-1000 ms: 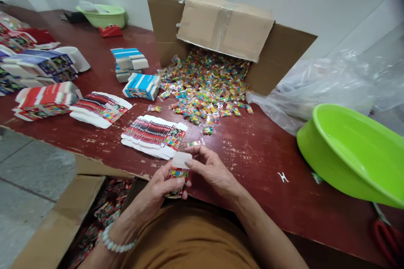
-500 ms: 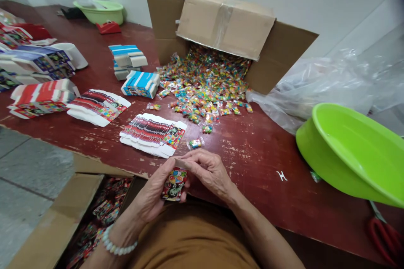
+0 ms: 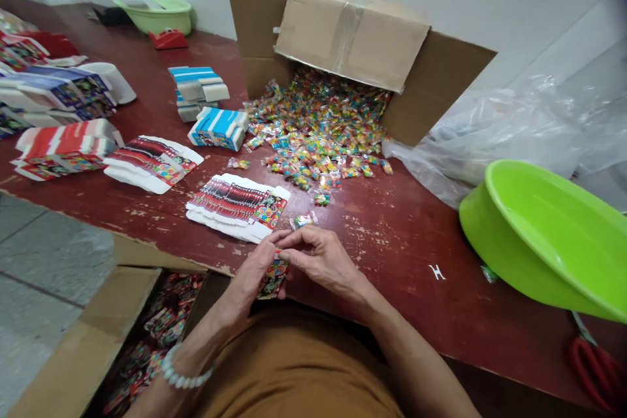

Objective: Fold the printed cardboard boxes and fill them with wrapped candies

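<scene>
A small printed candy box (image 3: 274, 279) is upright at the table's front edge, close to my body. My left hand (image 3: 251, 274) is wrapped round its side. At its top end, the fingers of my right hand (image 3: 321, 260) are closed over the flap. What the box contains is hidden. Just beyond my hands lies a wrapped candy (image 3: 304, 219). A fanned stack of flat red boxes (image 3: 235, 208) rests to the left of it. Farther back, many wrapped candies (image 3: 323, 124) spill from a tipped carton (image 3: 353, 32).
A green basin (image 3: 539, 241) and red-handled scissors (image 3: 595, 366) are at the right. Below the table edge, on the left, an open carton (image 3: 93, 339) holds many filled boxes. Blue box bundles (image 3: 219, 128) and red box bundles (image 3: 66, 147) stand on the left.
The flap that stood up at the box's top is now pressed down. Both hands have risen slightly with the box, and my right fingers have closed in on its top.
</scene>
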A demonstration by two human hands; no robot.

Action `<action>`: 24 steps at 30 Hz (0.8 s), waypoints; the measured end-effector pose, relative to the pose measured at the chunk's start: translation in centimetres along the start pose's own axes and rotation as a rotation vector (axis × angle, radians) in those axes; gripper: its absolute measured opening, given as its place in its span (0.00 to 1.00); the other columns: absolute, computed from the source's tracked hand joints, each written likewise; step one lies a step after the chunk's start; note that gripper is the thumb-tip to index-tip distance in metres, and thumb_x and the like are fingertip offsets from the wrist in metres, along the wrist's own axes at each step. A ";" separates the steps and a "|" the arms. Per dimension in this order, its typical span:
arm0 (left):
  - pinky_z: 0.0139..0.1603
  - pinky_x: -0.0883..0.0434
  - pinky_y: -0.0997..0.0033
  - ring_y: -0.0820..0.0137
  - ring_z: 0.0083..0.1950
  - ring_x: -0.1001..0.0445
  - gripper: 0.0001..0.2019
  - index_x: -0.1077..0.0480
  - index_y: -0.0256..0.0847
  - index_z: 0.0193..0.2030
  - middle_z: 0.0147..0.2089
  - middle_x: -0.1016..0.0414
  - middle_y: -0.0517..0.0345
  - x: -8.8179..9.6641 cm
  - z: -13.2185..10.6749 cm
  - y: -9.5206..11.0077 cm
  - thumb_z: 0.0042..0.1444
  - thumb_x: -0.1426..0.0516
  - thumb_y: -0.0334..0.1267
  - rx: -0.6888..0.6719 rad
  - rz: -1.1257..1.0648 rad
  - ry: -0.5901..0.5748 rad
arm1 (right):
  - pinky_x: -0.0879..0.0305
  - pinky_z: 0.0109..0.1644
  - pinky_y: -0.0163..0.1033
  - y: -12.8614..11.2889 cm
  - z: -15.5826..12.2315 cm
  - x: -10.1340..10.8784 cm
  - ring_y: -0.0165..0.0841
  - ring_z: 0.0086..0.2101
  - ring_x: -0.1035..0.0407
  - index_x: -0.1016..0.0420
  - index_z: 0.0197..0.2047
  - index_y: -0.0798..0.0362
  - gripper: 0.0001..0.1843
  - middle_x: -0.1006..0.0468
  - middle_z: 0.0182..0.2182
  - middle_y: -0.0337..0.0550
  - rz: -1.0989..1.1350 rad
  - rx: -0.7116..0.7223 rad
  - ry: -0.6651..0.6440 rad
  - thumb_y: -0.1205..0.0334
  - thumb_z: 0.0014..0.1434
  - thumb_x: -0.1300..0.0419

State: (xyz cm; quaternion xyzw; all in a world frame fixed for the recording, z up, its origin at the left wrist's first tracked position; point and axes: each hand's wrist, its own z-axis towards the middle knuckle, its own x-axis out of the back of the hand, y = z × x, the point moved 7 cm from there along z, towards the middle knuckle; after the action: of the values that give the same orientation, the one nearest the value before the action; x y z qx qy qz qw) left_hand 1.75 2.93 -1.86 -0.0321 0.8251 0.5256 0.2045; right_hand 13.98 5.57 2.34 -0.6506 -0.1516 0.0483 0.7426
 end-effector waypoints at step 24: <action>0.17 0.28 0.73 0.70 0.18 0.27 0.24 0.27 0.38 0.52 0.30 0.21 0.58 0.9 -0.7 0.2 0.55 0.37 0.53 0.055 -0.262 0.093 | 0.27 0.35 0.37 1.7 -1.3 -2.8 0.29 0.29 0.27 0.22 0.51 0.47 0.15 0.23 0.43 0.43 0.168 0.017 -0.021 0.57 0.60 0.33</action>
State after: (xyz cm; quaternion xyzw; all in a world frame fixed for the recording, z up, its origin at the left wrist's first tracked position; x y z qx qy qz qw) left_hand 0.68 2.55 -1.82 -0.1584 0.8366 0.4696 0.2336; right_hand 11.94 3.80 0.04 -0.6541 -0.1037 0.1185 0.7399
